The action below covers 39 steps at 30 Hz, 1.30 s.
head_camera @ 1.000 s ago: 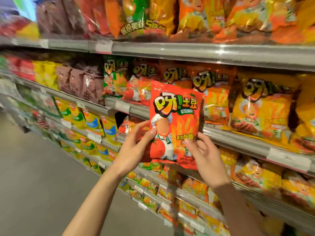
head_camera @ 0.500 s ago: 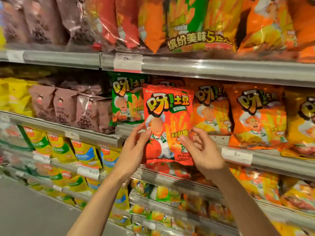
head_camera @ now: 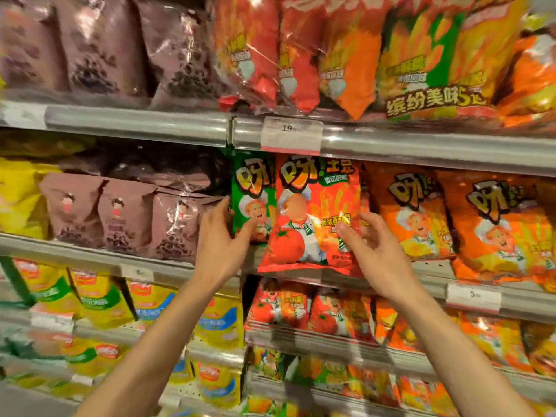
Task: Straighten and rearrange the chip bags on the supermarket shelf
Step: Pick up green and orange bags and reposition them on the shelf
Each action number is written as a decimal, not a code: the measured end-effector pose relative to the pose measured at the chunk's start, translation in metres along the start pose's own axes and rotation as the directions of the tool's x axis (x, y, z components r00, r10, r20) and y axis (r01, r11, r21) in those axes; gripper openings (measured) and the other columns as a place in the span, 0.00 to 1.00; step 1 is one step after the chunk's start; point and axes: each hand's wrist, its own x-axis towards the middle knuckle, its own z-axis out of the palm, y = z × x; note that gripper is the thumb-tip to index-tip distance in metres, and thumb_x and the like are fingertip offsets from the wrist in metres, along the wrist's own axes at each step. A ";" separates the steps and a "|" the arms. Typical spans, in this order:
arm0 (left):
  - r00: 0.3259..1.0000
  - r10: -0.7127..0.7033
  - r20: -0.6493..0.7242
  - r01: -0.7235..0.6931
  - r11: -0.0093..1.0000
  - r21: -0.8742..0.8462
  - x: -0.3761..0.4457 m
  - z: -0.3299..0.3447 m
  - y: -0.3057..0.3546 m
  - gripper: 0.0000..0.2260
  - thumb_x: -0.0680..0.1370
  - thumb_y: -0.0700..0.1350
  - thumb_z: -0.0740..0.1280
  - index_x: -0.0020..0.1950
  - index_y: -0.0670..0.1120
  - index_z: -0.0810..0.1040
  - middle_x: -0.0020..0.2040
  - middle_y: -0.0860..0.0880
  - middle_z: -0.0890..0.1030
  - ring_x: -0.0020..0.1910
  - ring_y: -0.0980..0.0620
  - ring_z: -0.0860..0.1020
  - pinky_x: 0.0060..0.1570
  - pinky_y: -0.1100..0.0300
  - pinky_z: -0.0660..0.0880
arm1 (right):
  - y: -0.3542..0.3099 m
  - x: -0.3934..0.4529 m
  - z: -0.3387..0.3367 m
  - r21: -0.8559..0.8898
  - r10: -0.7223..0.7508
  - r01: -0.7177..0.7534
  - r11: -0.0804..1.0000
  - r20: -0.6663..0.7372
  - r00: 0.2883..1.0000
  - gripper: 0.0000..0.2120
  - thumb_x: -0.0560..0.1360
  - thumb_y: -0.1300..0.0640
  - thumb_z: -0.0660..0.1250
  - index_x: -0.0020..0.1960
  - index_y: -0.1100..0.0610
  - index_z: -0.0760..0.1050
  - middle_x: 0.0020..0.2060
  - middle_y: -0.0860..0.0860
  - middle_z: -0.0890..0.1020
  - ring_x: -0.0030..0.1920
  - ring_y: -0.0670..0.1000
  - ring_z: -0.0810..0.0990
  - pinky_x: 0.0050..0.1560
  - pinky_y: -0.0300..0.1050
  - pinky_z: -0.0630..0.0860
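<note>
A red tomato chip bag [head_camera: 313, 188] stands upright on the middle shelf [head_camera: 168, 266], between a green chip bag [head_camera: 251, 182] and an orange chip bag [head_camera: 412, 212]. Its bottom edge hangs slightly over the shelf lip. My right hand [head_camera: 379, 254] pinches the red bag at its lower right, thumb on the front. My left hand [head_camera: 221, 245] grips the green bag's lower left edge, thumb on the front and fingers around its side.
Brown bags [head_camera: 126, 215] fill the shelf left of the green bag. Large multipacks [head_camera: 331, 55] sit on the top shelf [head_camera: 421, 145], which has a price tag [head_camera: 291, 135]. Yellow bags [head_camera: 99, 299] and more red bags [head_camera: 304, 311] line the shelves below.
The red bag went from held in front of the shelf into the slot between green and orange bags. My left hand left it and took the green bag's edge.
</note>
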 end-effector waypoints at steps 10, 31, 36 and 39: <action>0.995 0.092 0.047 -0.097 0.990 0.102 0.016 0.015 0.005 0.39 0.76 0.61 0.68 0.81 0.47 0.55 0.66 0.43 0.75 0.66 0.43 0.72 0.59 0.46 0.74 | -0.005 -0.006 -0.010 0.017 0.045 -0.044 0.999 -0.032 0.998 0.31 0.71 0.31 0.69 0.68 0.45 0.71 0.58 0.43 0.81 0.58 0.41 0.81 0.59 0.40 0.78; 0.987 0.017 -0.161 -0.065 0.951 -0.301 -0.013 -0.079 -0.022 0.31 0.71 0.62 0.74 0.72 0.65 0.68 0.65 0.55 0.78 0.63 0.55 0.77 0.62 0.46 0.77 | -0.033 0.007 0.011 -0.186 0.020 -0.027 0.982 -0.039 0.999 0.29 0.78 0.39 0.66 0.74 0.51 0.67 0.59 0.47 0.76 0.56 0.44 0.73 0.57 0.42 0.67; 0.990 0.058 -0.130 -0.093 0.954 -0.286 -0.029 -0.112 -0.023 0.28 0.72 0.56 0.76 0.71 0.61 0.72 0.64 0.54 0.78 0.59 0.60 0.79 0.55 0.60 0.79 | -0.049 0.022 0.039 -0.320 0.015 -0.015 0.947 -0.003 1.000 0.30 0.78 0.37 0.64 0.74 0.51 0.67 0.61 0.49 0.80 0.60 0.52 0.79 0.61 0.48 0.71; 0.994 0.060 -0.096 -0.089 0.940 -0.329 -0.036 -0.125 -0.020 0.23 0.74 0.52 0.74 0.66 0.67 0.72 0.59 0.56 0.82 0.54 0.58 0.82 0.46 0.66 0.79 | -0.049 0.031 0.045 -0.337 0.032 -0.034 0.941 -0.011 0.999 0.31 0.78 0.39 0.65 0.75 0.55 0.65 0.61 0.54 0.79 0.58 0.54 0.77 0.59 0.48 0.71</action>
